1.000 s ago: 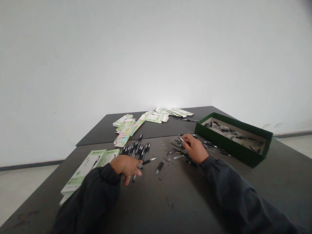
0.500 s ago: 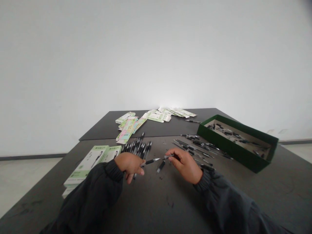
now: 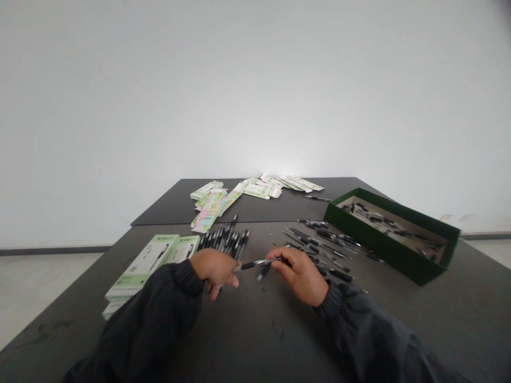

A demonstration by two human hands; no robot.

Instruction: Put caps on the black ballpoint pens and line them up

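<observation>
My left hand (image 3: pixel 217 267) is closed on the rear of a gel pen (image 3: pixel 248 265) with a black grip. The pen's tip points right, toward my right hand (image 3: pixel 298 270). Between the thumb and fingers of that hand is a small clear-and-dark piece that looks like a pen cap (image 3: pixel 274 259); it meets the pen tip, partly hidden by the fingers. Just below the tip, a loose black-and-clear piece (image 3: pixel 263 273) lies on the table. A bunch of capped pens (image 3: pixel 231 239) lies behind my left hand.
Loose pens and pen parts (image 3: pixel 319 242) are scattered right of my right hand. Beyond them stands a green box (image 3: pixel 383 255) with more parts inside. White-green pen boxes (image 3: pixel 139 266) are stacked on the left. Flattened cartons (image 3: pixel 255 189) lie at the back of the dark table (image 3: pixel 255 330).
The small piece in my right hand and the pen tip were apart; now they meet. My right hand has shifted slightly left, while my left hand has hardly moved.
</observation>
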